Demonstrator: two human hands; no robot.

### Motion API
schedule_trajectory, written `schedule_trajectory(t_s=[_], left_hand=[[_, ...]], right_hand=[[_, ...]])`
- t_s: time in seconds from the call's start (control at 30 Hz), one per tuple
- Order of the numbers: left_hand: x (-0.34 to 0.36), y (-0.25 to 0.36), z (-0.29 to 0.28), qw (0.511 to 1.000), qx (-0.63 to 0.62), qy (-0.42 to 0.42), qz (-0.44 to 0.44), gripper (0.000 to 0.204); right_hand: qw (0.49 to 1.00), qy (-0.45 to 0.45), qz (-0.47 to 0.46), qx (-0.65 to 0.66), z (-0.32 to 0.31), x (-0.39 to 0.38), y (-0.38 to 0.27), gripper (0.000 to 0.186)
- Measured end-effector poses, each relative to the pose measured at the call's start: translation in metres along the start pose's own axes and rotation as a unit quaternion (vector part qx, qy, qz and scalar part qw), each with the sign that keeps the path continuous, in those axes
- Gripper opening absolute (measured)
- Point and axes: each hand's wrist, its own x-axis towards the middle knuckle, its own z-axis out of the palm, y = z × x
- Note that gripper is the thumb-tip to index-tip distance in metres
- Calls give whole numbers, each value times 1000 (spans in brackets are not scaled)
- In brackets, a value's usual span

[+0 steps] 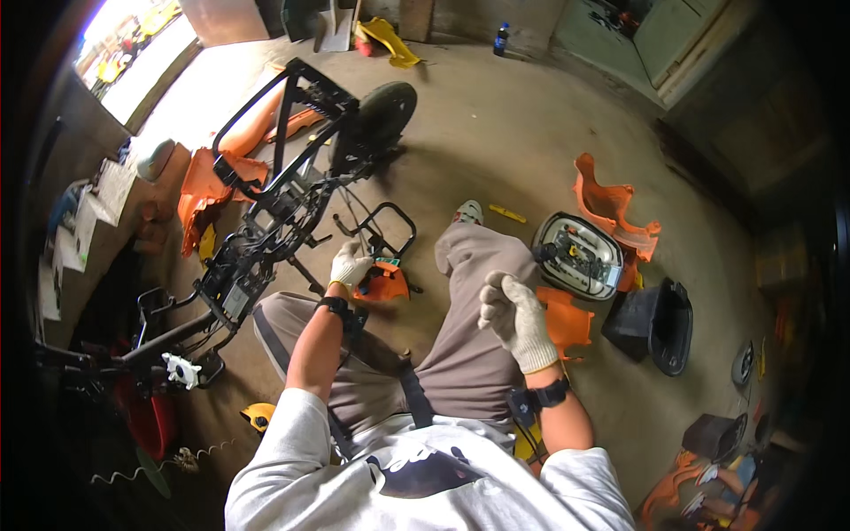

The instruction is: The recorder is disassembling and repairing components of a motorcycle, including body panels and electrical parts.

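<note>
My left hand [351,267], in a white knit glove, is in front of me beside a stripped two-wheeler frame [266,221]. Its fingers are curled; what they hold, if anything, does not show. Close by it lie an orange plastic piece [382,285] and a black tubular bracket [390,228]. My right hand [515,320], gloved the same way, is raised over my right leg with the fingers bent in towards the thumb. Any small thing in it is too hidden to make out. The frame is bare black metal with wiring, and a wheel [376,124] at its far end.
On the right lie a grey-white oval shell [580,257] holding small parts, orange body panels [611,208] and a black bin [651,326]. A yellow bar [507,214] is ahead of my foot. A bottle [501,40] stands by the far wall. Another person's legs [726,482] show at lower right.
</note>
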Motion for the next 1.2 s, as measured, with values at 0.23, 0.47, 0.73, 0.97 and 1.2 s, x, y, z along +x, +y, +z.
schedule_trajectory(t_s=[0.23, 0.47, 0.73, 0.97, 1.2], left_hand=[[-9, -2, -15, 976, 148, -146, 63, 30], [-40, 55, -47, 967, 143, -169, 125, 32], [-75, 108, -56, 966, -95, -239, -8, 27], [-44, 101, 20, 953, -247, -174, -11, 28], [-5, 87, 57, 970, -209, -127, 16, 45]], right_hand=[[999, 6, 21, 31, -11, 6, 5, 27], [998, -21, 14, 56, -11, 11, 9, 28], [995, -79, -10, 54, -2, 10, 12, 28], [997, -58, 1, 49, -2, 6, 14, 29], [992, -75, -18, 99, -11, 1, 12, 33]])
